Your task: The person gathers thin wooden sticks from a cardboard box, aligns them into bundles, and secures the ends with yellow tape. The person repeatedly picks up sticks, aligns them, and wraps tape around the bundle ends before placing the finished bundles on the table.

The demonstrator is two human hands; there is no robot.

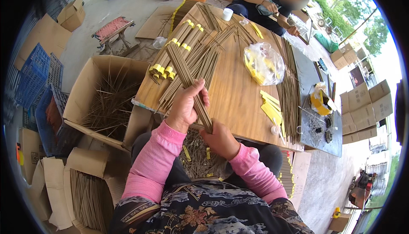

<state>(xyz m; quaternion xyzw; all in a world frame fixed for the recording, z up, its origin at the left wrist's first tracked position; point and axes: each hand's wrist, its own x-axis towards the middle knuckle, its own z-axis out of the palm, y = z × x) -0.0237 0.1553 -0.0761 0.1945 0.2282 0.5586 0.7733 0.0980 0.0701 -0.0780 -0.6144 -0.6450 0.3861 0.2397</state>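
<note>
Both hands are gripping one long bundle of thin brown incense sticks [187, 78] slanting over the wooden table [234, 102] — left hand [186, 106] wrapped mid-bundle, right hand [220, 139] closed at its base — beside yellow-banded stick bundles [170, 59] and a clear bag of yellow paper strips [263, 63].

Single head-worn fisheye view, facing steeply down and forward, close above wooden table [238, 102], edges curving at rim

table [238, 102]: smooth wood, light sheen
incense stick bundle [187, 78]: matt, rough, dry brown sticks
bundle bands [164, 70]: yellow paper
bag [264, 63]: clear glossy plastic
box [91, 85]: matt brown cardboard
sleeves [153, 161]: ribbed pink cloth
crates [34, 74]: blue plastic
</note>
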